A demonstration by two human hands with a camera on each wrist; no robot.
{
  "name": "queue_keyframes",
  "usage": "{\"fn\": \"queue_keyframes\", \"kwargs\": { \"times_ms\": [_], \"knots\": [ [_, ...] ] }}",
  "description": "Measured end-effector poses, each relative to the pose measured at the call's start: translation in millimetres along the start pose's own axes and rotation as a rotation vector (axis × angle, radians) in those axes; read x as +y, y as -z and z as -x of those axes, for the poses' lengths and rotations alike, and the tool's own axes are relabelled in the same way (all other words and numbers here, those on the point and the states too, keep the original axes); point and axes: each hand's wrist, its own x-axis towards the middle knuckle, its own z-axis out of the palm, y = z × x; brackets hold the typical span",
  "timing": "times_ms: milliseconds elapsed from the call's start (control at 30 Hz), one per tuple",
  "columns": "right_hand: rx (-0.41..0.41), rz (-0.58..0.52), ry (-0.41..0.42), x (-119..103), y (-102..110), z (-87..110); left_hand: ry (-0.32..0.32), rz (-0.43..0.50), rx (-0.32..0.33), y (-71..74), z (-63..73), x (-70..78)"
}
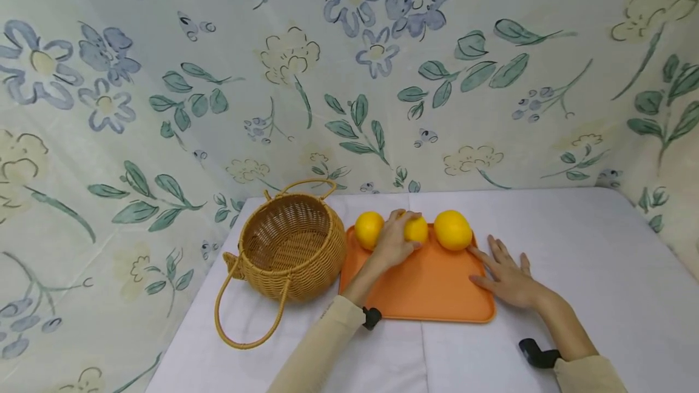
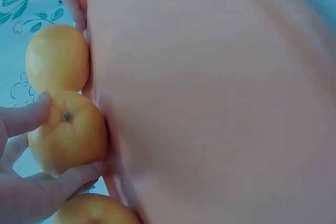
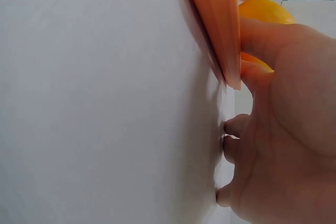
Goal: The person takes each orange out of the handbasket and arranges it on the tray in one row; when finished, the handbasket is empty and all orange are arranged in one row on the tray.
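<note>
Three oranges lie in a row along the far side of an orange tray (image 1: 420, 290). Around the middle orange (image 2: 71, 135), the thumb and fingers of my left hand (image 1: 394, 240) are curled, gripping it; its green stem end shows in the left wrist view. The left orange (image 1: 369, 229) sits just beside that hand, and the right orange (image 1: 452, 230) is on the other side. My right hand (image 1: 508, 278) rests at the tray's right edge with fingers spread, some touching the rim and others on the tablecloth.
A woven wicker basket (image 1: 319, 272) stands left of the tray, its opening facing up and its handles folded outward. White cloth (image 1: 573, 247) covers the table. A floral curtain (image 1: 349, 108) hangs behind the table.
</note>
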Motion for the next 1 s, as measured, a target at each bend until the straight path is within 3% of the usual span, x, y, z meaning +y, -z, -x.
{"fn": "queue_keyframes", "kwargs": {
  "times_ms": [200, 367, 600, 700, 867, 1000],
  "knots": [
    [0.002, -0.007, 0.005, 1.2, 0.3, 1.1, -0.018, 0.216, -0.009, -0.9, 0.8, -3.6],
    [0.003, -0.009, 0.007, 1.8, 0.1, 0.4, -0.016, 0.27, -0.002, -0.6, 1.9, -2.9],
    [-0.011, -0.007, 0.007, 3.5, 3.9, -2.3, 0.051, 0.193, 0.0, -6.4, 1.9, 1.8],
    [-0.028, -0.031, 0.015, 4.5, 8.6, -1.6, 0.063, 0.114, 0.005, -7.2, 2.4, 5.4],
    [-0.034, -0.056, 0.033, 5.4, 16.0, 4.9, 0.022, -0.06, 0.03, -3.5, 6.1, 11.5],
    [-0.036, -0.033, 0.021, 5.4, 22.1, 12.4, -0.007, -0.099, 0.024, 8.1, 11.5, 16.6]
  ]
}}
